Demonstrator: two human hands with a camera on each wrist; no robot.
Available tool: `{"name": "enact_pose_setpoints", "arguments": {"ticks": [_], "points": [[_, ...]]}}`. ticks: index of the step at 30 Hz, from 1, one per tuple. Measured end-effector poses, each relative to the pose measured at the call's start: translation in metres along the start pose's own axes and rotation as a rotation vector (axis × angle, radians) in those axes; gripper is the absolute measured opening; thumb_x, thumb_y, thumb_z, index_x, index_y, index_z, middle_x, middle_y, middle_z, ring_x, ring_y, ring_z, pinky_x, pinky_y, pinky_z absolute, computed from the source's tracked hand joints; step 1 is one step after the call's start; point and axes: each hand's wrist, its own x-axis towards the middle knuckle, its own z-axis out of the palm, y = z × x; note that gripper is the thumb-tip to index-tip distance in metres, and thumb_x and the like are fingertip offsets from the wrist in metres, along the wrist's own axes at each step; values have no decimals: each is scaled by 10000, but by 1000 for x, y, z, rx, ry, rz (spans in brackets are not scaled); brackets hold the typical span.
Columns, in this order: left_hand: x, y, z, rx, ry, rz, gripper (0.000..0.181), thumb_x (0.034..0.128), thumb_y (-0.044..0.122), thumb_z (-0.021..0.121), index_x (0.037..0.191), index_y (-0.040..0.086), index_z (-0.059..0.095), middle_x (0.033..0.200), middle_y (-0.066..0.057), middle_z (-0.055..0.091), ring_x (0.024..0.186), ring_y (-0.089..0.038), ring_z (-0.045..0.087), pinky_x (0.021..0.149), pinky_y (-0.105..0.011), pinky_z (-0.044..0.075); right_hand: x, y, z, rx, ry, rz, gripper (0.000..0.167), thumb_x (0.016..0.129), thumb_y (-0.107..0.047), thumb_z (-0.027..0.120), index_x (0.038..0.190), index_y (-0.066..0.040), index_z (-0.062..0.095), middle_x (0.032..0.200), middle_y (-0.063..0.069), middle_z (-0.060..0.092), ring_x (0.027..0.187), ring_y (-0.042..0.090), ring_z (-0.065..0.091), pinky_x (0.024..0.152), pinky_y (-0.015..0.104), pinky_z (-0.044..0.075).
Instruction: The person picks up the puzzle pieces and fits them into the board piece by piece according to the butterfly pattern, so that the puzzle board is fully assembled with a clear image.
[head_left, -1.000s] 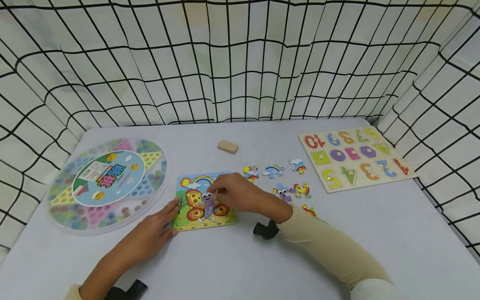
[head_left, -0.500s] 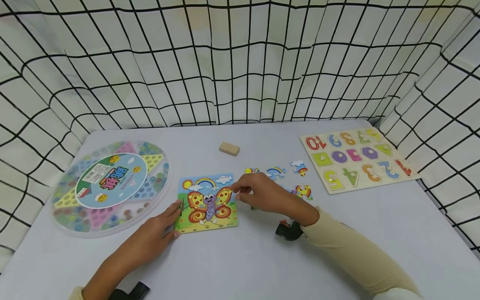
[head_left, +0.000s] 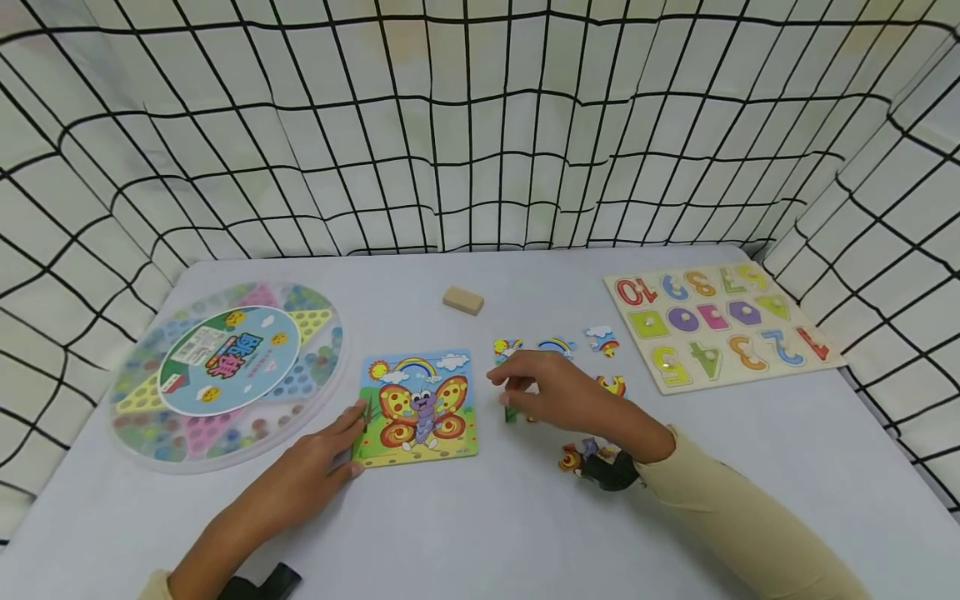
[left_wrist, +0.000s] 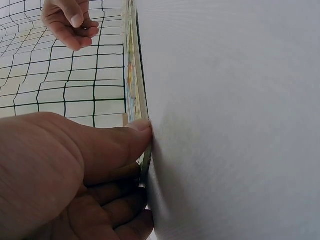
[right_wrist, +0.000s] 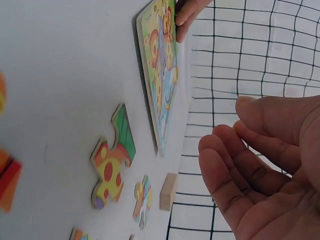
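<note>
The butterfly puzzle board [head_left: 423,408] lies flat on the table, its printed picture facing up. My left hand [head_left: 311,467] holds its left edge, thumb at the near corner; in the left wrist view the fingers curl at that edge. To the board's right, my right hand [head_left: 558,392] hovers over loose jigsaw pieces. Its fingers are loosely bent, and the right wrist view shows nothing between them. A green and yellow spotted piece [right_wrist: 110,170] lies below that hand. Beyond it are a rainbow piece [head_left: 557,345] and a cloud piece [head_left: 602,340]. The hand and wrist strap partly cover others.
A round game board with beads [head_left: 228,375] stands at the left. A small wooden block [head_left: 462,300] lies behind the puzzle board. At the right is a wooden number and shape board [head_left: 723,325]. Black netting [head_left: 468,150] encloses the table's far side and flanks.
My right hand has moved right, off the puzzle board and over the loose pieces, uncovering the butterfly picture. The left hand stays at the board's left edge. The view shifts slightly.
</note>
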Motion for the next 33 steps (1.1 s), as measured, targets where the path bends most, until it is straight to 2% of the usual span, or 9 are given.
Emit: {"name": "enact_pose_setpoints", "arguments": {"ticks": [2, 5, 12, 25, 31, 33], "points": [[0, 1, 0, -3, -6, -2, 610, 909, 125, 689, 1416, -87, 423, 1556, -191, 268, 1395, -411, 266, 1025, -548, 371, -6, 5, -3, -7, 15, -20, 273, 902, -36, 687, 1170, 9, 668, 1077, 79, 673, 904, 102, 604, 788, 235, 528], [0, 2, 0, -2, -5, 0, 606, 913, 124, 685, 1414, -91, 421, 1557, -188, 265, 1396, -409, 264, 1030, -548, 366, -14, 12, -7, -21, 23, -36, 263, 896, -18, 683, 1156, 14, 672, 1056, 70, 678, 885, 95, 608, 769, 245, 533], [-1, 3, -1, 10, 11, 6, 595, 913, 114, 684, 1406, -100, 427, 1552, -194, 275, 1393, -407, 273, 1027, -548, 369, -30, 20, -16, -53, 8, 6, 260, 901, -20, 676, 1160, -10, 683, 1073, 47, 682, 898, 101, 593, 773, 239, 534], [-1, 2, 0, 11, 1, -7, 599, 917, 126, 682, 1411, -94, 424, 1555, -190, 271, 1401, -404, 260, 1031, -547, 365, -57, 29, -21, -61, 11, 18, 237, 895, -51, 702, 1132, -37, 704, 1022, 16, 681, 865, 107, 576, 755, 270, 535], [-1, 2, 0, 19, 0, -10, 602, 914, 132, 687, 1411, -89, 429, 1557, -187, 270, 1400, -405, 261, 1028, -544, 368, -72, 35, -24, -67, 27, 77, 259, 886, -92, 723, 1143, -58, 705, 1043, -15, 680, 937, 175, 598, 815, 352, 534], [-1, 2, 1, 18, 1, -7, 603, 913, 130, 688, 1411, -88, 429, 1557, -186, 269, 1399, -406, 264, 1025, -543, 373, -78, 36, -25, -62, 18, 105, 279, 884, -101, 727, 1160, -73, 701, 1087, -16, 681, 1046, 230, 602, 895, 402, 512]]}}
